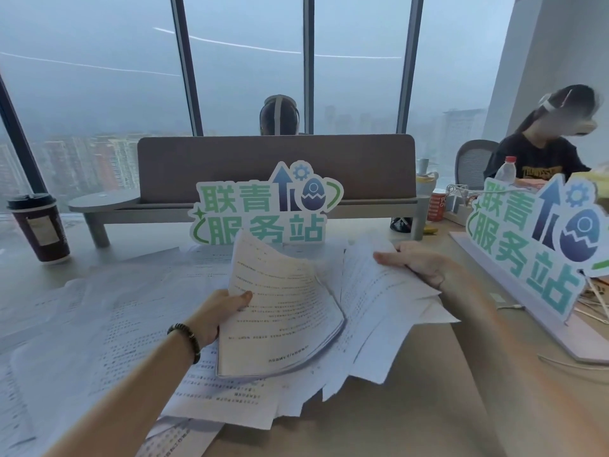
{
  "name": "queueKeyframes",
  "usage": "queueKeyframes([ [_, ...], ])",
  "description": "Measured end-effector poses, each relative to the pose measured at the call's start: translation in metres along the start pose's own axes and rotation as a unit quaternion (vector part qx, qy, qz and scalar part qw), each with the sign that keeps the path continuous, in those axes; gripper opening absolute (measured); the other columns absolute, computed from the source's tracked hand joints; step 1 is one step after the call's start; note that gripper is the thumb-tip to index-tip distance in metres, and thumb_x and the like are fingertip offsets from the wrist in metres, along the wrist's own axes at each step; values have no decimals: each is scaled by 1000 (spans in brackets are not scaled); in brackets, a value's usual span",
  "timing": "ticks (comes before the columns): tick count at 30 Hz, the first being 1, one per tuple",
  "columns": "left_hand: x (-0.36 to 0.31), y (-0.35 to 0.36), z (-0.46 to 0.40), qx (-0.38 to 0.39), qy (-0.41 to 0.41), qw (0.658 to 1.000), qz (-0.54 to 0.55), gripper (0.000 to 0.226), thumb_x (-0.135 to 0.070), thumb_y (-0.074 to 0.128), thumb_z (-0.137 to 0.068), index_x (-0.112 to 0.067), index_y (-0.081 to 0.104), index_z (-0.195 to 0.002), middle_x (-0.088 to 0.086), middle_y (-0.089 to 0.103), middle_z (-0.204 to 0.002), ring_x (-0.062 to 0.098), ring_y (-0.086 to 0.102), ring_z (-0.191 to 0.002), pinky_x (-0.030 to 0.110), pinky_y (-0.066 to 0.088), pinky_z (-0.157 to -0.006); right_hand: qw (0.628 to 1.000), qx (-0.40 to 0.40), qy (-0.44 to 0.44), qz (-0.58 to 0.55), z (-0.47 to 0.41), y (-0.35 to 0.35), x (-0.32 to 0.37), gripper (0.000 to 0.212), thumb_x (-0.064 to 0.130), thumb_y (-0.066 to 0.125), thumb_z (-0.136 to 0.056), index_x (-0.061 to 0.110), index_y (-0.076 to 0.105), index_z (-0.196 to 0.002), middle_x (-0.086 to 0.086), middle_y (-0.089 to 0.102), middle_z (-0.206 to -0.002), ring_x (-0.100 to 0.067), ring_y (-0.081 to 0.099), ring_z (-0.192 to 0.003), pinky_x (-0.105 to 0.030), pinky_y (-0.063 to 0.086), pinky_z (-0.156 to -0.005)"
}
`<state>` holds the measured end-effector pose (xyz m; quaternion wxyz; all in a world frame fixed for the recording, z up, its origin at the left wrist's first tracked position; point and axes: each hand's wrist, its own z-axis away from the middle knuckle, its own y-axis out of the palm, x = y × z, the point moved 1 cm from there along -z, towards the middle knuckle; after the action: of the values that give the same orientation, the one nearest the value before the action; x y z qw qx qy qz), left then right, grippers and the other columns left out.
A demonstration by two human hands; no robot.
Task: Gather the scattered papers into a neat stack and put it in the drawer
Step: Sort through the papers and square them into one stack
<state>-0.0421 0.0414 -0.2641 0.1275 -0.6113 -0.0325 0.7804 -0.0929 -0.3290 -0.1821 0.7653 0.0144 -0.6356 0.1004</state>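
Observation:
My left hand, with a bead bracelet on the wrist, grips a thick curled stack of printed papers by its left edge, lifted above the desk. My right hand holds a fan of loose sheets by their far right edge, thumb on top, beside the stack. More printed sheets lie scattered flat over the left and middle of the desk, some under the held stack. No drawer is in view.
A lidded coffee cup stands at the far left. A green-lettered cardboard sign stands behind the papers before a grey desk divider; a second sign stands at right. A seated person works at the far right, another behind the divider.

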Motion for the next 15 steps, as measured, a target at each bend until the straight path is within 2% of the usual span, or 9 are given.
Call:
queueKeyframes([
  [1,-1,0,1,0,-1,1000,-2,24,-22,63,-97,-2,68,-110,18,76,-100,36,73,-90,42,61,-73,999,-22,-6,43,2,3,12,80,35,99,-48,-4,68,-110,-21,73,-102,-29,74,-80,-38,63,-72],
  [3,-3,1,2,-2,-1,1000,-5,23,-22,63,-97,-2,68,-108,17,76,-96,35,73,-87,39,60,-69,990,-67,-26,122,4,11,38,40,30,86,-72,5,73,-100,-14,75,-96,-22,74,-74,-34,62,-72],
  [5,-5,1,3,-5,-1,1000,-7,22,-22,63,-97,-3,68,-106,14,76,-89,32,73,-82,37,60,-64,984,-84,-48,150,6,19,63,20,28,79,-83,12,74,-94,-8,76,-90,-18,73,-70,-31,61,-68],
  [9,-8,4,9,-10,-2,1000,-3,18,-21,61,-98,-4,67,-102,14,74,-90,33,71,-82,41,59,-71,985,-49,-100,133,12,34,104,21,28,73,-87,15,67,-102,-4,72,-87,-15,72,-65,-27,58,-59],
  [11,-10,5,13,-5,-4,1000,13,19,-19,60,-99,-3,65,-105,17,73,-95,34,70,-85,44,59,-74,988,-10,-147,48,15,40,114,28,25,74,-82,17,67,-108,-6,72,-91,-19,72,-72,-32,59,-64],
  [13,-13,5,16,2,-1,999,43,21,-18,58,-100,0,64,-110,18,73,-98,35,71,-86,42,60,-68,981,11,-189,-44,17,41,116,34,19,76,-76,17,70,-110,-9,73,-100,-24,72,-81,-37,59,-70],
  [15,-15,7,21,5,3,996,86,22,-15,57,-100,1,62,-114,19,72,-100,35,70,-85,39,62,-60,976,-2,-205,-69,14,37,108,38,12,76,-77,11,71,-114,-14,74,-109,-30,73,-91,-43,59,-77],
])
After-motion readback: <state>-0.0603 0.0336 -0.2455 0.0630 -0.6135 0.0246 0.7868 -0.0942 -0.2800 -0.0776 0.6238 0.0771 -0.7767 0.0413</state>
